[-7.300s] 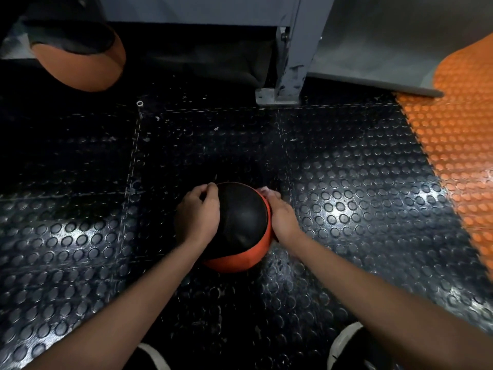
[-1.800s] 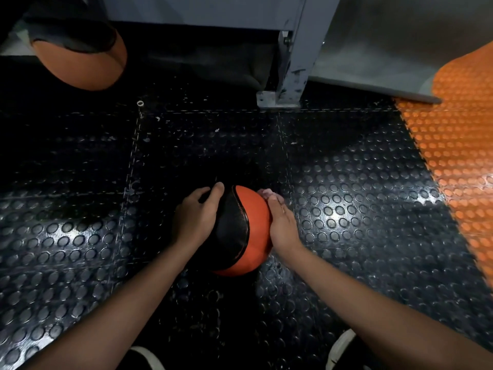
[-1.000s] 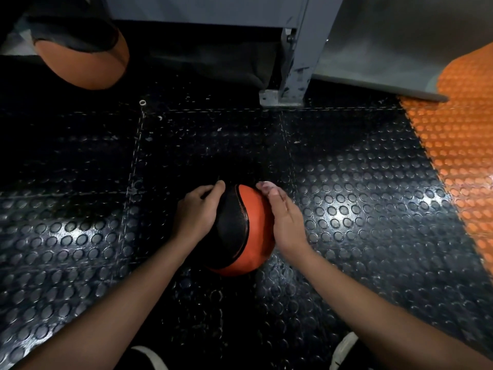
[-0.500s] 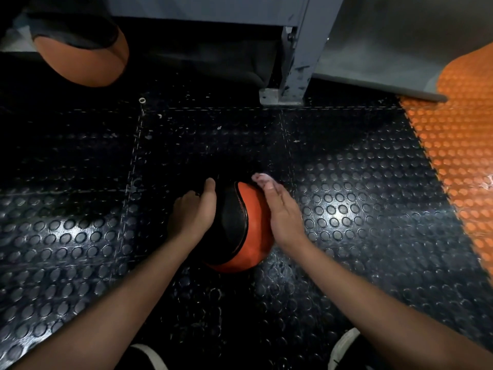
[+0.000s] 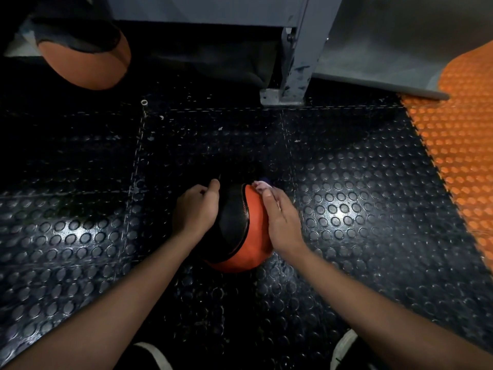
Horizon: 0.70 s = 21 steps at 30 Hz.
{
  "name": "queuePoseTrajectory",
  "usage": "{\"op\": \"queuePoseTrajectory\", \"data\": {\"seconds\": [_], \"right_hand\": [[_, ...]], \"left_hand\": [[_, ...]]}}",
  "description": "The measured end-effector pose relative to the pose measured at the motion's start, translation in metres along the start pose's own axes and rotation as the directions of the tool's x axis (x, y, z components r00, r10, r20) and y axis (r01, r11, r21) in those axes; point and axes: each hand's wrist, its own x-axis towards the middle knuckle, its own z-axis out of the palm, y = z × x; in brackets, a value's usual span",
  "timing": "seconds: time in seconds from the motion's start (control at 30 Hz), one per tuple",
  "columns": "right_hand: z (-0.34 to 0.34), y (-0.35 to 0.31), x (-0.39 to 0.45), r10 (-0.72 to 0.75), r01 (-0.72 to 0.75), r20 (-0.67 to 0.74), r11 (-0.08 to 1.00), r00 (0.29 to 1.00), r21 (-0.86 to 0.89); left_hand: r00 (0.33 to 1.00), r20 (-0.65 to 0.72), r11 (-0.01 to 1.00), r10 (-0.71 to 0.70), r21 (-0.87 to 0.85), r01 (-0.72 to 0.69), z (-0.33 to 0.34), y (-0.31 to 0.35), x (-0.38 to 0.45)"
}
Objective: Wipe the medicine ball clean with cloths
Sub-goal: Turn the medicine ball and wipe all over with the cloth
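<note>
Both hands' grip on medicine ball (image 5: 240,231), studded black floor (image 5: 346,209)

Grey steel post (image 5: 298,49), orange mat (image 5: 458,150), perhaps another ball (image 5: 88,60) far left.

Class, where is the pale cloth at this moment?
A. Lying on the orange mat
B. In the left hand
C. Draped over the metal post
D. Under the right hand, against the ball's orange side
D: the pale cloth peeks out past the right hand, pressed to the medicine ball.

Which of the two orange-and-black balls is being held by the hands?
The medicine ball at centre, between both hands; the other ball sits untouched at far left.
</note>
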Motion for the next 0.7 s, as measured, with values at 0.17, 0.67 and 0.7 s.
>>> {"op": "queuePoseTrajectory", "data": {"seconds": [0.17,0.67,0.7], "right_hand": [[-0.009,0.007,0.025,0.422,-0.422,0.046,0.906,0.905,-0.009],[-0.005,0.014,0.017,0.316,-0.314,-0.01,0.946,0.949,0.083],[-0.009,0.016,0.02,0.386,-0.387,0.03,0.919,0.922,0.079]], "left_hand": [[1.0,0.002,0.999,-0.013,0.03,0.012,0.002,0.007,0.0],[0.933,-0.077,0.809,-0.351,-0.528,0.26,0.025,-0.003,-0.04],[0.937,-0.106,0.833,-0.333,-0.498,0.24,0.022,0.003,-0.041]]}}
